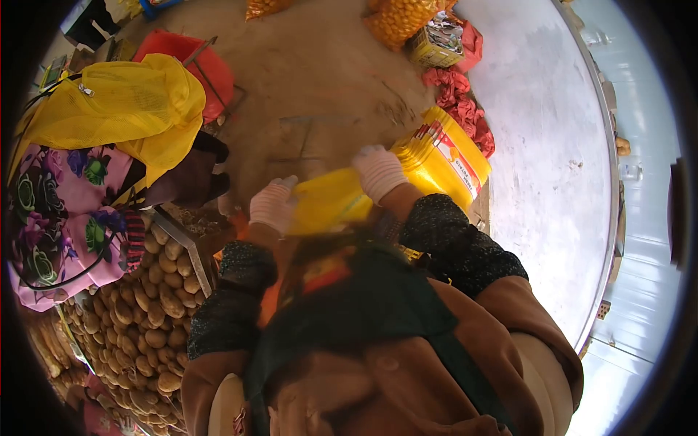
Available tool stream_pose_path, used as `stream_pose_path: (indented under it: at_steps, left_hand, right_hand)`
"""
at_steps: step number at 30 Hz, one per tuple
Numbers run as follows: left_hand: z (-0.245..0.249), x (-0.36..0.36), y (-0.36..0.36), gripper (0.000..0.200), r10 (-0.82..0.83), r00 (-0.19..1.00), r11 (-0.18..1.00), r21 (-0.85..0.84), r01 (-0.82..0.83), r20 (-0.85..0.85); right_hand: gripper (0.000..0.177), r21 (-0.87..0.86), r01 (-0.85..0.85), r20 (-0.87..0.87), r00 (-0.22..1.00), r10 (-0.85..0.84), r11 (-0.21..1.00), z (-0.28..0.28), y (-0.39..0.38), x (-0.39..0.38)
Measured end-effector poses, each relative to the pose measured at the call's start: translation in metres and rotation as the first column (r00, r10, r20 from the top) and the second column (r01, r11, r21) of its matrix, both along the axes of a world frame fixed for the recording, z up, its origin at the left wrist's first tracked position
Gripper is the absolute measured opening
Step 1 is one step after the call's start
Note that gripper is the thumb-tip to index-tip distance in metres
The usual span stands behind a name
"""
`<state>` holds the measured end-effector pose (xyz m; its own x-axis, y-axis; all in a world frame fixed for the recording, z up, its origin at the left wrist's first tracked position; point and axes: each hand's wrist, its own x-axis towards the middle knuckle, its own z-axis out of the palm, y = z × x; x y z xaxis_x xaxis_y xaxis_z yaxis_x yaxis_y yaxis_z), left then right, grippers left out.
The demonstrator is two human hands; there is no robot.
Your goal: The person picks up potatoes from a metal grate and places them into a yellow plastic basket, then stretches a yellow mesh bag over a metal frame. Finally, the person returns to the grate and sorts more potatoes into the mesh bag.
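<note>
A yellow bag (331, 198), smeared by motion, stretches between my two gloved hands. My left hand (272, 206), in a whitish striped glove, is closed on its left edge. At its upper right corner my right hand (379, 174) is closed too, its fingertips partly hidden. Just right of that hand lies a thick stack of yellow potato bags (445, 161) with a red and white printed label. My dark apron (349, 305) is below the bag.
Many loose potatoes (149, 305) lie behind a metal edge (185, 243) at left. A co-worker in a floral sleeve (69, 218) and yellow apron (123, 102) stands beside a red tub (211, 76). Red sacks (458, 102), a filled crate (438, 42) and full net bags (403, 22) stand ahead.
</note>
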<state>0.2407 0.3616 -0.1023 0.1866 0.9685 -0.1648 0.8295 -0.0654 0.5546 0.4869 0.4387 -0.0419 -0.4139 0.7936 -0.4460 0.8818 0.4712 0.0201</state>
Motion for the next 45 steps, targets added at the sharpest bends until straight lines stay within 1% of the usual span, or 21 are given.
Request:
stream_pose_path:
  at_steps: [2,4,5,8,11,14,17,20,23,26,29,30,31,32,34,36,38,40,41,44,45]
  left_hand:
    - [0.006,-0.009,0.001,0.037,-0.052,0.995,0.998,-0.043,0.049,-0.081]
    - [-0.022,-0.022,0.008,0.038,-0.110,0.963,0.987,-0.144,0.076,-0.247]
    - [-0.018,-0.023,0.012,0.039,-0.143,0.935,0.977,-0.196,0.081,-0.326]
    - [0.002,-0.037,0.013,0.036,-0.059,0.976,0.992,-0.118,0.035,-0.210]
    - [-0.001,-0.044,0.018,0.033,-0.032,0.993,0.991,-0.131,0.017,-0.110]
    - [-0.005,-0.037,0.026,0.026,-0.053,0.982,0.986,-0.166,0.023,-0.180]
    - [-0.010,-0.022,0.053,0.022,-0.080,0.933,0.960,-0.281,-0.022,-0.350]
    - [-0.027,-0.013,0.073,0.019,-0.008,0.904,0.968,-0.231,-0.100,-0.428]
    - [-0.046,-0.018,0.094,0.026,0.075,0.929,0.950,-0.256,-0.176,-0.362]
    - [-0.064,-0.023,0.107,0.035,0.242,0.933,0.931,-0.207,-0.301,-0.268]
    - [-0.080,-0.029,0.123,0.040,0.245,0.945,0.925,-0.238,-0.295,-0.218]
    - [-0.086,-0.030,0.129,0.040,0.276,0.939,0.911,-0.257,-0.323,-0.202]
    - [-0.093,-0.031,0.134,0.040,0.306,0.933,0.895,-0.276,-0.350,-0.190]
    - [-0.101,-0.033,0.139,0.040,0.334,0.926,0.880,-0.294,-0.374,-0.179]
    - [-0.123,-0.041,0.147,0.040,0.366,0.925,0.877,-0.293,-0.381,-0.106]
    - [-0.147,-0.049,0.153,0.041,0.390,0.919,0.865,-0.324,-0.383,-0.046]
    - [-0.155,-0.054,0.163,0.040,0.413,0.911,0.844,-0.374,-0.384,-0.001]
    - [-0.148,-0.055,0.169,0.040,0.401,0.915,0.863,-0.358,-0.356,0.056]
    - [-0.144,-0.055,0.172,0.040,0.395,0.915,0.871,-0.351,-0.344,0.084]
    - [-0.161,-0.063,0.177,0.038,0.386,0.914,0.874,-0.368,-0.318,0.125]
    - [-0.150,-0.057,0.181,0.038,0.432,0.888,0.853,-0.392,-0.346,0.157]
  right_hand:
    - [0.024,0.085,0.066,-0.125,0.991,-0.055,0.994,-0.001,-0.001,0.007]
    - [0.019,0.136,0.096,-0.310,0.950,-0.050,0.986,-0.017,-0.004,0.015]
    - [0.016,0.158,0.114,-0.399,0.916,-0.043,0.981,-0.019,-0.005,0.014]
    - [0.023,-0.129,0.142,-0.121,0.980,-0.157,0.981,-0.024,-0.009,0.002]
    - [0.023,-0.165,0.045,-0.214,0.974,-0.080,0.985,-0.037,-0.003,0.007]
    - [0.023,-0.165,0.187,-0.275,0.934,-0.227,0.968,-0.064,0.018,0.015]
    - [0.024,-0.132,0.268,-0.345,0.890,-0.298,0.954,-0.099,0.044,0.022]
    - [0.028,-0.189,0.410,-0.394,0.801,-0.452,0.892,-0.130,0.064,0.021]
    - [0.031,-0.267,0.477,-0.280,0.793,-0.541,0.837,-0.149,0.088,0.020]
    - [0.031,-0.385,0.524,-0.369,0.667,-0.647,0.760,-0.153,0.097,0.019]
    - [0.032,-0.563,0.534,-0.337,0.548,-0.766,0.630,-0.165,0.108,0.019]
    - [0.031,-0.508,0.466,-0.408,0.611,-0.679,0.724,-0.188,0.111,0.023]
    - [0.031,-0.446,0.391,-0.473,0.661,-0.583,0.805,-0.228,0.110,0.029]
    - [0.031,-0.377,0.312,-0.531,0.699,-0.479,0.872,-0.236,0.112,0.029]
    - [0.029,-0.440,0.283,-0.618,0.593,-0.516,0.852,-0.250,0.108,0.034]
    - [0.027,-0.595,0.329,-0.609,0.412,-0.678,0.733,-0.231,0.104,0.033]
    - [0.027,-0.800,0.379,-0.452,0.130,-0.883,0.465,-0.200,0.111,0.026]
    - [0.026,-0.649,0.355,-0.624,0.258,-0.738,0.673,-0.219,0.116,0.030]
    - [0.026,-0.560,0.330,-0.692,0.320,-0.648,0.760,-0.217,0.120,0.029]
    - [0.026,-0.849,0.346,-0.413,0.038,-0.910,0.400,-0.211,0.126,0.025]
    - [0.025,-0.849,0.346,-0.412,0.036,-0.910,0.399,-0.216,0.127,0.024]
